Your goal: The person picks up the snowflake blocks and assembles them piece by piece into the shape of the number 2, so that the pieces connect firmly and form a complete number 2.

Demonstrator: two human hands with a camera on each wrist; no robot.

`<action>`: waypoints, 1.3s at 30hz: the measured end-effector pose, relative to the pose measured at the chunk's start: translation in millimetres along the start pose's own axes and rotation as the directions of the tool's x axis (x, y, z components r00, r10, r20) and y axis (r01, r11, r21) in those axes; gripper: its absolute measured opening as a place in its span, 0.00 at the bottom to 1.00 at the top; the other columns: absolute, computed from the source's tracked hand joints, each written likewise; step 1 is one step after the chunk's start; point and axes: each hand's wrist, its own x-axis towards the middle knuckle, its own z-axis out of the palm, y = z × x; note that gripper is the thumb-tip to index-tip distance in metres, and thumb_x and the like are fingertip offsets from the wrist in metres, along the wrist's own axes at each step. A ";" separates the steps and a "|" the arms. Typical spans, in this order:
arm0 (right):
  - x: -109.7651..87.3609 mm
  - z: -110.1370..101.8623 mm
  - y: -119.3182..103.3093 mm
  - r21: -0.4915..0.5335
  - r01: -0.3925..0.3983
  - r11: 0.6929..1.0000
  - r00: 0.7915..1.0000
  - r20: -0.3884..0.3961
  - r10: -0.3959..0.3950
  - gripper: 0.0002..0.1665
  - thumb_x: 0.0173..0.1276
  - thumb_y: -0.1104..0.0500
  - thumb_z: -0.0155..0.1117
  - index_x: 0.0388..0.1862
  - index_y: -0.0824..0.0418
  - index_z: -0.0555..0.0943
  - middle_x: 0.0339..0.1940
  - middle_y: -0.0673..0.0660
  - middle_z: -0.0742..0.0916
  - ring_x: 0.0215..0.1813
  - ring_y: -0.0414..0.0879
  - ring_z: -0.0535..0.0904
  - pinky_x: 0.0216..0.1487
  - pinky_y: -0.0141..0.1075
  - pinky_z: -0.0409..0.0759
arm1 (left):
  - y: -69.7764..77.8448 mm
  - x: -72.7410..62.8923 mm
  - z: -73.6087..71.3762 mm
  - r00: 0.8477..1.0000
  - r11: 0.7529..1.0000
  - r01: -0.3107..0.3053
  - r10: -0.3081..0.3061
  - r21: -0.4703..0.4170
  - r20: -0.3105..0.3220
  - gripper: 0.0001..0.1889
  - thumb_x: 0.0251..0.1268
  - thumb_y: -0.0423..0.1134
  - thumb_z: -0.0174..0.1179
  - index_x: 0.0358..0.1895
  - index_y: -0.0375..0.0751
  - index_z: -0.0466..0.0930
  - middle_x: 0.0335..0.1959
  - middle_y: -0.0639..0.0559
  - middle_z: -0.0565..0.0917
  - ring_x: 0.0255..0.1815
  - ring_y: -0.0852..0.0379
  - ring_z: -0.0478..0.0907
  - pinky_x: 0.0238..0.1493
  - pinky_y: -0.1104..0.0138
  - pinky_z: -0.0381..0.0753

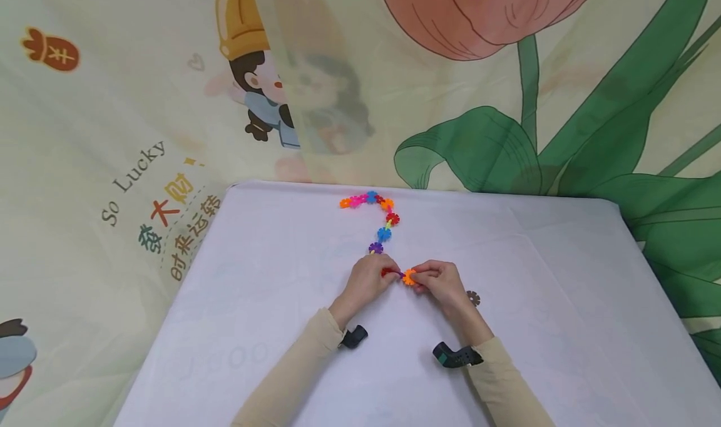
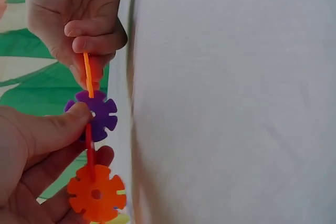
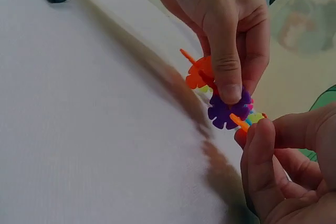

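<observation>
My left hand (image 1: 366, 283) pinches a purple notched snowflake disc (image 2: 107, 109) between thumb and fingers. An orange snowflake disc (image 1: 409, 278) is pinched by my right hand (image 1: 445, 283). In the left wrist view this orange disc stands edge-on, its edge meeting the purple one; how deep the slots engage I cannot tell. On the purple disc's other side come a red disc (image 2: 90, 148), seen edge-on, and another orange disc (image 2: 109, 204). From my left hand the chain of colourful discs, among them a blue disc (image 1: 384, 233), curves toward the table's far edge.
A loose dark grey-brown snowflake disc (image 1: 473, 298) lies beside my right wrist. The white-covered table (image 1: 253, 302) meets a printed cloth backdrop (image 1: 338, 158) at its far edge. Black wrist cameras, such as the right one (image 1: 457, 355), hang at both cuffs.
</observation>
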 end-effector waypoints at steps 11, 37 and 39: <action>3.3 1.9 0.6 0.044 -0.018 0.999 1.000 -0.009 0.018 0.10 0.64 0.74 0.63 0.43 0.80 0.81 0.28 0.60 0.88 0.22 0.41 0.81 0.27 0.28 0.82 | -6.0 1.6 6.0 0.997 0.978 -0.050 0.037 -0.203 -0.067 0.03 0.60 0.31 0.69 0.35 0.36 0.89 0.33 0.49 0.88 0.38 0.54 0.83 0.45 0.66 0.79; -37.8 -105.7 -10.1 -0.744 0.289 0.603 0.957 0.244 -0.158 0.14 0.49 0.68 0.78 0.35 0.64 0.84 0.33 0.55 0.80 0.33 0.47 0.74 0.33 0.38 0.75 | 7.9 0.4 3.2 0.990 1.000 0.002 0.001 -0.024 0.138 0.19 0.55 0.40 0.73 0.52 0.42 0.85 0.41 0.53 0.83 0.42 0.58 0.77 0.46 0.69 0.77; -34.9 -104.8 -10.2 -0.731 0.301 0.612 0.953 0.248 -0.173 0.13 0.50 0.68 0.78 0.32 0.63 0.82 0.30 0.54 0.80 0.31 0.46 0.73 0.31 0.35 0.74 | 9.1 1.6 3.3 0.989 1.000 0.014 -0.010 -0.027 0.149 0.19 0.56 0.40 0.73 0.52 0.42 0.85 0.39 0.53 0.82 0.40 0.58 0.76 0.44 0.71 0.77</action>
